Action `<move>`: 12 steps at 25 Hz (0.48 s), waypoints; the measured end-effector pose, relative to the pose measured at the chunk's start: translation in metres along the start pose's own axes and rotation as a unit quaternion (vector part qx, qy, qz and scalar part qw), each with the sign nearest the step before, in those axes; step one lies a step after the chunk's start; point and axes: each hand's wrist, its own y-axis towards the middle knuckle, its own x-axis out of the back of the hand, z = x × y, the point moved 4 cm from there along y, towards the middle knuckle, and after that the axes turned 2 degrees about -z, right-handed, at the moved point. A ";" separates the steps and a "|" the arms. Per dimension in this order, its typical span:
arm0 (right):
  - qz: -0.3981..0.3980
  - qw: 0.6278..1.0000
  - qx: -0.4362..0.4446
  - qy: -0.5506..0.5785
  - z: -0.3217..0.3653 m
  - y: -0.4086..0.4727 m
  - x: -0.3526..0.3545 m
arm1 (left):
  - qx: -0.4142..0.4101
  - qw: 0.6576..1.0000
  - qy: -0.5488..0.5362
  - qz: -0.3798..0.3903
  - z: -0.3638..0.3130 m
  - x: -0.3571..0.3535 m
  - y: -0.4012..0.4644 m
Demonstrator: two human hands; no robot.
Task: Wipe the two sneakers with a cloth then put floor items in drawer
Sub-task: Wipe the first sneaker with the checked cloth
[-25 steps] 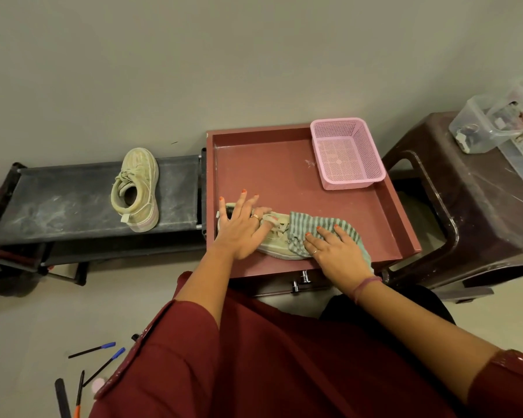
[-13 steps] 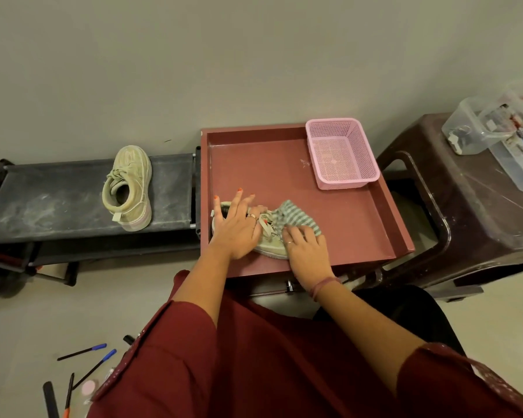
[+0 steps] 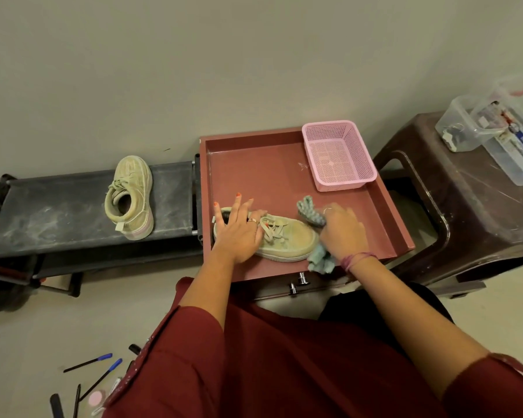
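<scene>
A dark brown plastic stool stands by the wall. On the stool sit two clear plastic boxes with small things inside. Left of the stool is a pink plastic mesh basket.

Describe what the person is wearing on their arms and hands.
Dark red sleeves reach about the elbows, the forearms bare. The left hand has orange-red painted nails and a ring. The right hand has a ring too, with a pink-purple thread band at its wrist.

Beige sneakers, green-striped cloth, pink basket.
</scene>
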 end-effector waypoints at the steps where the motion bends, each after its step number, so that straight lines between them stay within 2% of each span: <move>1: -0.027 0.999 -0.004 0.025 0.001 -0.001 -0.004 | 0.000 1.000 0.000 -0.001 0.000 0.000 0.000; 2: -0.027 0.999 0.017 0.020 0.007 -0.005 -0.012 | -0.001 1.000 -0.001 -0.002 0.000 0.000 0.000; 6: 0.081 0.975 0.173 -0.111 0.022 -0.036 -0.072 | 0.000 1.000 0.008 -0.010 0.000 -0.002 0.000; 8: 0.074 0.961 0.242 -0.116 0.004 -0.040 -0.072 | -0.001 1.000 0.004 -0.010 0.000 -0.002 0.000; 10: 0.031 0.943 0.310 -0.116 -0.005 -0.042 -0.054 | -0.001 1.000 0.001 -0.010 0.001 -0.002 0.001; 11: 0.015 0.942 0.314 -0.119 -0.014 -0.040 -0.049 | -0.001 1.000 0.000 -0.009 0.001 -0.003 0.001; 12: 0.031 0.954 0.286 -0.089 -0.026 -0.036 -0.041 | -0.002 1.000 -0.001 -0.009 0.000 -0.002 0.001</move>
